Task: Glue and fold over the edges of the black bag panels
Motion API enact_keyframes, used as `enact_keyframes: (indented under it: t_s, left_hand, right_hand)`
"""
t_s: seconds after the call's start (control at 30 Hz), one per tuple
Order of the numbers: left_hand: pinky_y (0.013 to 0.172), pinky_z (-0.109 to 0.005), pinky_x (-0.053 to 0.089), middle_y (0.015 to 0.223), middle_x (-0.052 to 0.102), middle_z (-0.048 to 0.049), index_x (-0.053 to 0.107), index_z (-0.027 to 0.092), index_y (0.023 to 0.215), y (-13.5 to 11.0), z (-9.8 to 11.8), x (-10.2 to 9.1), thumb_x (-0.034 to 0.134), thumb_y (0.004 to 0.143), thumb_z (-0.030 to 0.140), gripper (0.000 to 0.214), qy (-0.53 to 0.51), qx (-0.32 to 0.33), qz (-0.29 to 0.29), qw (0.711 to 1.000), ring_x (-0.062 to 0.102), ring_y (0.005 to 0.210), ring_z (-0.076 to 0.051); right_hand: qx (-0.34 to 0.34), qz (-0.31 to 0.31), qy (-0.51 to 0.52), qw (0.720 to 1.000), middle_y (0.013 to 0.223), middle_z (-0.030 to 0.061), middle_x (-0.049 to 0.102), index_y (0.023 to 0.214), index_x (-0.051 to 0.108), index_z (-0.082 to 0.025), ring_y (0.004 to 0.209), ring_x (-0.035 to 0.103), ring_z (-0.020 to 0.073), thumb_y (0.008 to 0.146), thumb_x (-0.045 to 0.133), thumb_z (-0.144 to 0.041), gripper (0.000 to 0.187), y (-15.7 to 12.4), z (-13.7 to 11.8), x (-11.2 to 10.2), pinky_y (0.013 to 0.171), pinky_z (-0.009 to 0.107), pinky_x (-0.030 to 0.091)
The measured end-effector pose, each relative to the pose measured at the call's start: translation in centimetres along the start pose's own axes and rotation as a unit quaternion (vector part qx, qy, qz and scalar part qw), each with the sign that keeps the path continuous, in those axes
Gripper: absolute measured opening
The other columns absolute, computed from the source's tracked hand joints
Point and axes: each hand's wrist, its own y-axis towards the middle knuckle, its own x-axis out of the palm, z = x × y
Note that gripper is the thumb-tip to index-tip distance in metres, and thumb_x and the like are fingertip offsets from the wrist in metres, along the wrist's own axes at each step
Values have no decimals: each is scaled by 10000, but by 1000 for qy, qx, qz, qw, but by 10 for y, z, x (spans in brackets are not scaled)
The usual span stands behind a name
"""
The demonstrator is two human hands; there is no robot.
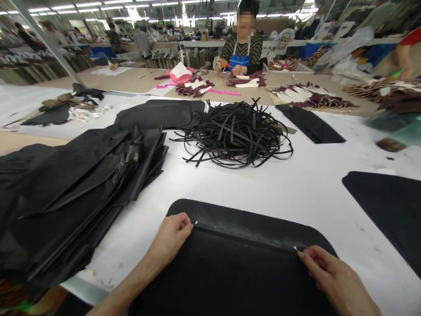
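A large black panel [237,276] with rounded far corners lies in front of me on the white-covered table. Across it, near the far edge, runs a narrow dark strip [243,240], hard to tell apart from the black surface. My left hand [176,230] pinches at the strip's left end, beside a small white spot. At the right end my right hand [324,263] is closed in a pinch, next to another white spot. Both hands rest close to the panel's surface. Pale smudges mark the band beyond the strip.
A tangled heap of black strips [241,131] lies ahead. Stacked black sheets [66,188] cover the left side. More black pieces [391,206] lie at right. Across the table a person [245,44] in a blue apron handles something red beside maroon and white pieces [246,81].
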Motion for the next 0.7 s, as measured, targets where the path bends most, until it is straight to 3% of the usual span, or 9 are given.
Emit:
enact_keyframes:
  t_s: [0.27, 0.47, 0.6, 0.7]
  left_hand:
    - [476, -238, 267, 474, 436, 65, 458, 210, 615, 2, 0, 2, 445, 782, 295, 188, 69, 7, 13, 998, 428, 454, -112]
    - [523, -254, 255, 503, 428, 61, 385, 223, 654, -1, 3, 1, 442, 806, 264, 167, 135, 16, 18, 991, 440, 520, -138]
    - [536, -275, 243, 572, 502, 46, 395, 234, 810, -10, 11, 3, 374, 879, 295, 95, 289, 3, 30, 957, 518, 571, -178]
    - [557, -279, 293, 731, 579, 19, 417, 238, 884, -15, 14, 6, 307, 908, 251, 114, 335, 48, 43, 940, 578, 678, -186]
  right_hand:
    - [-15, -2, 7, 1000, 471, -28, 484, 620, 523, -240, 453, 443, 148, 760, 480, -498, 297, -2, -6, -2, 433, 255, 294]
    - [-4, 30, -4, 1000, 473, -48, 460, 620, 453, -230, 465, 438, 132, 776, 453, -451, 270, -6, -16, -2, 445, 241, 274]
    - [2, 63, -54, 997, 505, -54, 467, 675, 371, -242, 491, 466, 143, 822, 399, -430, 240, -10, -23, 1, 472, 251, 292]
    - [-4, 111, -133, 985, 528, -57, 490, 735, 345, -251, 508, 486, 162, 846, 400, -413, 204, -16, -28, 2, 499, 271, 297]
